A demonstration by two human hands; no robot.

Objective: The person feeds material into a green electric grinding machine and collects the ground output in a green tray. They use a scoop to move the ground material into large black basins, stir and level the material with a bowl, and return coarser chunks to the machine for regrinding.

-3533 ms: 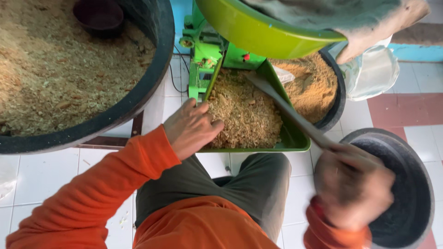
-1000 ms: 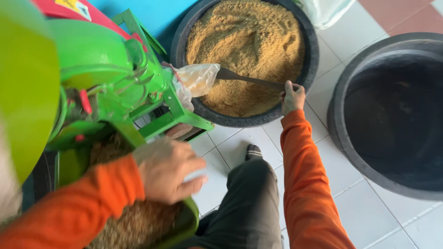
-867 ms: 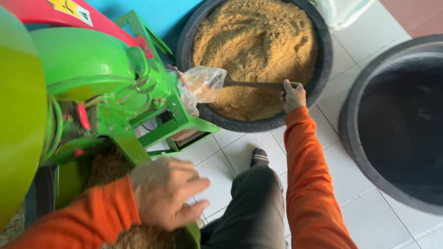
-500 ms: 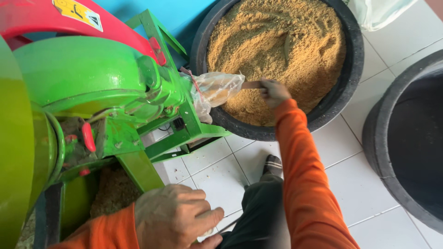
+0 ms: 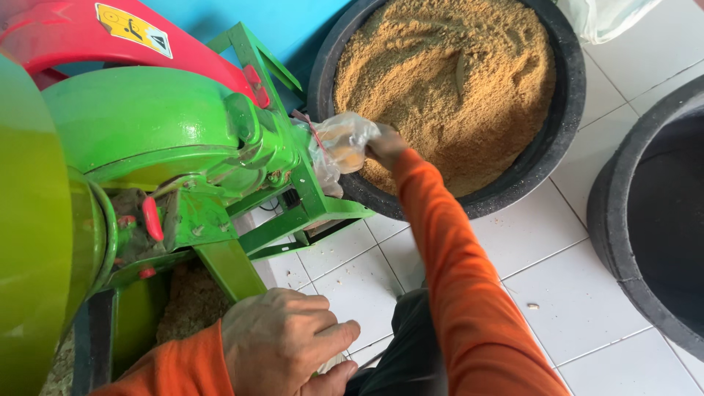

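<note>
My right hand [image 5: 385, 144] reaches out in an orange sleeve and pinches the clear plastic bag [image 5: 341, 147] tied over the outlet of a green grinding machine [image 5: 183, 132]. The bag hangs at the near rim of a black tub [image 5: 565, 110] filled with fine brown meal [image 5: 447, 81]. A thin dark stick [image 5: 458, 70] lies half buried in the meal. My left hand [image 5: 286, 341] sits low by my knee with its fingers curled over something pale, just beside the machine's leg. What it grips is hidden.
The machine has a red cover [image 5: 110, 37] and a yellow-green hopper [image 5: 29, 220] at the left. Coarse husk [image 5: 191, 308] lies under it. A second, dark-bottomed black tub [image 5: 645, 220] stands right on the white tiled floor [image 5: 557, 293]. A pale plastic sack [image 5: 609, 15] is at top right.
My right hand left the stick in the meal and moved left to the plastic bag on the outlet. The view shifted so my left hand sits lower in frame.
</note>
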